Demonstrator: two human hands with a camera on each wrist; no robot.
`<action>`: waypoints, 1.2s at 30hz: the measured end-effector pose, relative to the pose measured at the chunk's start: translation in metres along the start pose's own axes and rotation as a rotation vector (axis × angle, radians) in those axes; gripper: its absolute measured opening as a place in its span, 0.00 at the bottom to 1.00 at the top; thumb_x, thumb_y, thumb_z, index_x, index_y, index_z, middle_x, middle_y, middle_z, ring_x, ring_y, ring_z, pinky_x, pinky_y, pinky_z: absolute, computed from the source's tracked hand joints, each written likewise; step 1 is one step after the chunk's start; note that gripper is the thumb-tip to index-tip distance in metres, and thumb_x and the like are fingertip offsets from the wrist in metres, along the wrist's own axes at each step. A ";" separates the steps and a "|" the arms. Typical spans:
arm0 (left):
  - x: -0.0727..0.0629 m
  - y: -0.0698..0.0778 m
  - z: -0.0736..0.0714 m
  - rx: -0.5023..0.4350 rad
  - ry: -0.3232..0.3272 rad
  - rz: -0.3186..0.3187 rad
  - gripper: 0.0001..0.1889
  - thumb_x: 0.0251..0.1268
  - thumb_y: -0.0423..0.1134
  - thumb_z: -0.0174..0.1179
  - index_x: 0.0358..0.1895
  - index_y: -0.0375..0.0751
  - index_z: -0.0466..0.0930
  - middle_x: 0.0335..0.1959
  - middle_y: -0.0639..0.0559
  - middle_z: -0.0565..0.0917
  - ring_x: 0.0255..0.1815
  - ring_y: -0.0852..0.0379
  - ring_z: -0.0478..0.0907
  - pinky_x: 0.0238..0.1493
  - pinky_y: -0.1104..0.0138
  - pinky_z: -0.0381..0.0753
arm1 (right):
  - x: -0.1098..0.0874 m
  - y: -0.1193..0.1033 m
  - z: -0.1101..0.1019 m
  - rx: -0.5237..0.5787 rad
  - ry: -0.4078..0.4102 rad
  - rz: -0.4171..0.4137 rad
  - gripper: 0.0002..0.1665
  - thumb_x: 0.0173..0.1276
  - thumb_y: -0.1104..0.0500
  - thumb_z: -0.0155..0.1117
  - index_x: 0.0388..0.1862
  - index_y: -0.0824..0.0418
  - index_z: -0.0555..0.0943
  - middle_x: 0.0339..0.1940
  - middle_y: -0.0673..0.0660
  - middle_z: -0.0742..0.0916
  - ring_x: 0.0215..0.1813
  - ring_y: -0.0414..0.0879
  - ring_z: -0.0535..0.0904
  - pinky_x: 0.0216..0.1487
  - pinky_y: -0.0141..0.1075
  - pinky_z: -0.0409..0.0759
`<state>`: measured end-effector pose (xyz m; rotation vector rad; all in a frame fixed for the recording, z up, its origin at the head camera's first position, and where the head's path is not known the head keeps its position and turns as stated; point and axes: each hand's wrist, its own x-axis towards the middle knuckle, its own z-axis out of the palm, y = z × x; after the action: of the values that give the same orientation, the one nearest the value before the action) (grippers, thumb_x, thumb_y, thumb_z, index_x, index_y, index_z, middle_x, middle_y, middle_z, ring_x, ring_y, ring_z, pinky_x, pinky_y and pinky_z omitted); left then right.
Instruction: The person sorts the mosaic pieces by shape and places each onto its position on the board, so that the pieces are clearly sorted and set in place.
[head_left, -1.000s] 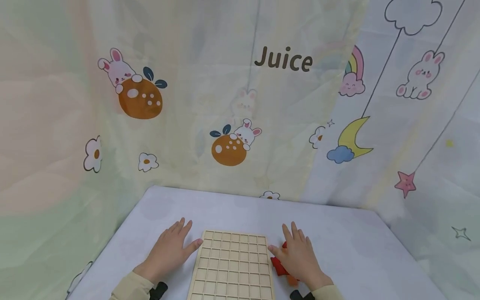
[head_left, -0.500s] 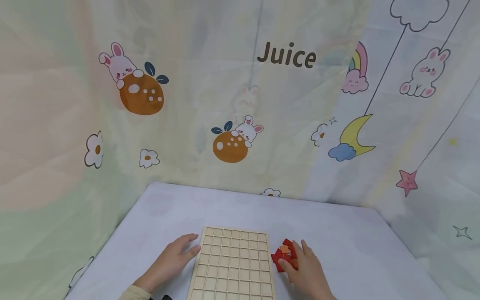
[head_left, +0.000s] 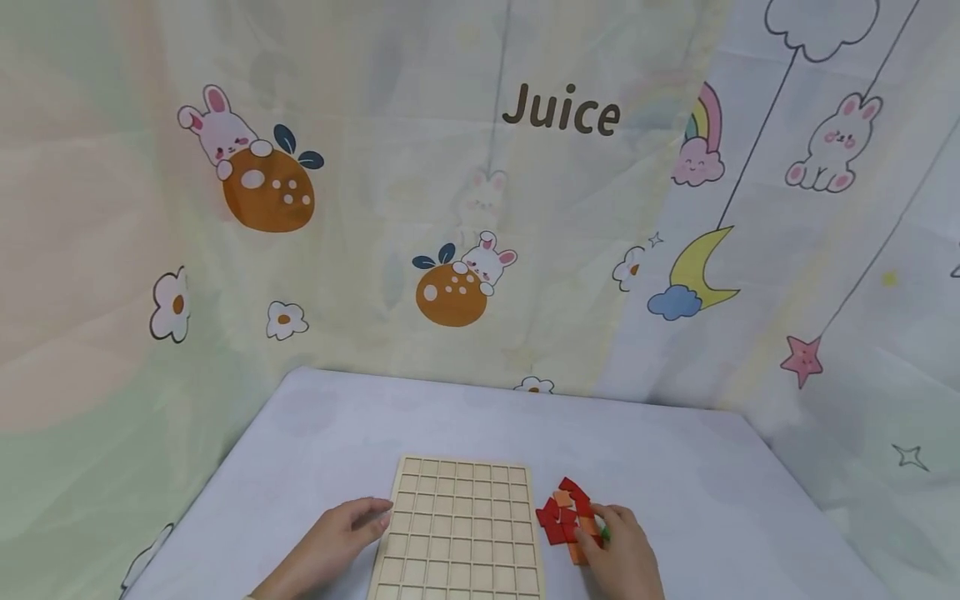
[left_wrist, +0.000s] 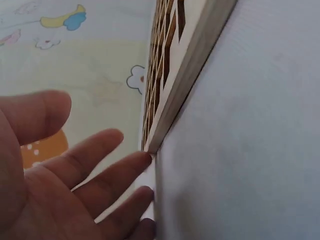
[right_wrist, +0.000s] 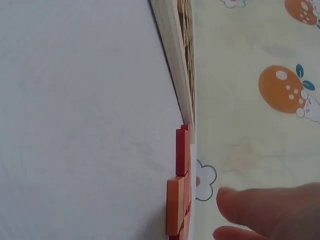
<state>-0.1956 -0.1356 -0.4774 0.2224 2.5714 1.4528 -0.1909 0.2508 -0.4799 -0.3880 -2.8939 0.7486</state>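
A pale wooden board (head_left: pixel 459 525) with a grid of square recesses lies on the table. My left hand (head_left: pixel 337 537) is at its left edge; in the left wrist view the fingers (left_wrist: pixel 112 185) are relaxed and spread near the board's side (left_wrist: pixel 185 75), with nothing held. To the right of the board lies a loose group of flat red pieces (head_left: pixel 555 527) and orange pieces (head_left: pixel 562 498). Over the right side of that group is my right hand (head_left: pixel 624 554), thumb and fingers apart. A bit of green (head_left: pixel 606 532) shows beside its fingers, mostly covered by the hand.
The white-covered table (head_left: pixel 675 467) extends beyond the board and pieces on all visible sides. A printed curtain (head_left: pixel 360 250) with rabbits and oranges hangs behind the table's far edge.
My right hand has come down and back from beyond the pieces to their right side, uncovering most of them. My left hand has drawn back along the board's left edge, its fingers less spread.
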 end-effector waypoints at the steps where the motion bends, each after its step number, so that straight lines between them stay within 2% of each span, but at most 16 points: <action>1: -0.001 -0.002 0.000 -0.005 -0.005 0.001 0.22 0.70 0.53 0.56 0.57 0.41 0.79 0.62 0.37 0.76 0.66 0.32 0.67 0.62 0.36 0.67 | 0.000 0.001 0.001 0.019 0.010 0.010 0.30 0.58 0.53 0.74 0.56 0.67 0.79 0.53 0.69 0.78 0.48 0.58 0.76 0.46 0.52 0.86; 5: 0.000 -0.009 0.003 -0.024 0.007 0.033 0.19 0.69 0.51 0.58 0.54 0.43 0.81 0.63 0.37 0.75 0.69 0.30 0.63 0.64 0.35 0.63 | 0.002 0.007 0.004 0.070 0.054 0.037 0.20 0.59 0.57 0.73 0.48 0.66 0.82 0.45 0.64 0.80 0.39 0.52 0.75 0.42 0.48 0.86; 10: 0.004 -0.014 0.012 -0.005 0.080 0.093 0.12 0.68 0.47 0.60 0.49 0.48 0.82 0.58 0.50 0.79 0.67 0.37 0.67 0.65 0.38 0.65 | 0.005 0.013 0.003 0.088 0.099 0.064 0.18 0.59 0.60 0.72 0.47 0.66 0.82 0.42 0.63 0.81 0.37 0.51 0.75 0.42 0.49 0.85; 13: 0.005 -0.014 0.015 0.001 0.102 0.100 0.10 0.66 0.44 0.62 0.48 0.48 0.82 0.56 0.52 0.79 0.67 0.39 0.68 0.65 0.39 0.66 | 0.008 0.018 0.000 0.089 0.092 0.093 0.17 0.61 0.62 0.70 0.48 0.67 0.82 0.43 0.64 0.81 0.39 0.52 0.77 0.43 0.51 0.84; 18: 0.003 -0.015 0.015 0.033 0.070 0.106 0.16 0.60 0.38 0.66 0.51 0.41 0.82 0.62 0.46 0.77 0.69 0.35 0.65 0.66 0.35 0.62 | 0.011 0.027 -0.006 0.039 0.026 0.130 0.19 0.62 0.62 0.69 0.50 0.69 0.80 0.44 0.67 0.80 0.42 0.57 0.77 0.47 0.56 0.80; 23: 0.002 -0.017 0.014 0.113 0.036 0.154 0.23 0.56 0.38 0.68 0.56 0.37 0.80 0.67 0.44 0.73 0.72 0.34 0.60 0.66 0.33 0.57 | 0.012 0.032 -0.009 -0.020 -0.008 0.148 0.22 0.61 0.61 0.71 0.51 0.71 0.79 0.43 0.70 0.78 0.42 0.59 0.76 0.47 0.56 0.79; 30: 0.000 -0.017 0.014 0.125 0.051 0.198 0.19 0.56 0.39 0.69 0.53 0.43 0.82 0.67 0.45 0.74 0.71 0.34 0.61 0.64 0.30 0.56 | 0.012 0.034 -0.008 -0.011 0.004 0.144 0.20 0.61 0.60 0.72 0.48 0.71 0.80 0.40 0.67 0.78 0.39 0.56 0.74 0.45 0.53 0.80; 36: -0.001 -0.017 0.014 0.117 0.054 0.212 0.13 0.55 0.39 0.69 0.45 0.52 0.83 0.66 0.44 0.75 0.70 0.34 0.61 0.63 0.29 0.57 | 0.011 0.034 -0.007 0.014 0.034 0.145 0.21 0.62 0.59 0.71 0.49 0.71 0.80 0.42 0.66 0.81 0.43 0.57 0.77 0.46 0.54 0.80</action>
<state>-0.1926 -0.1326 -0.4994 0.4921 2.7510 1.3912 -0.1928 0.2857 -0.4894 -0.6084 -2.8512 0.7752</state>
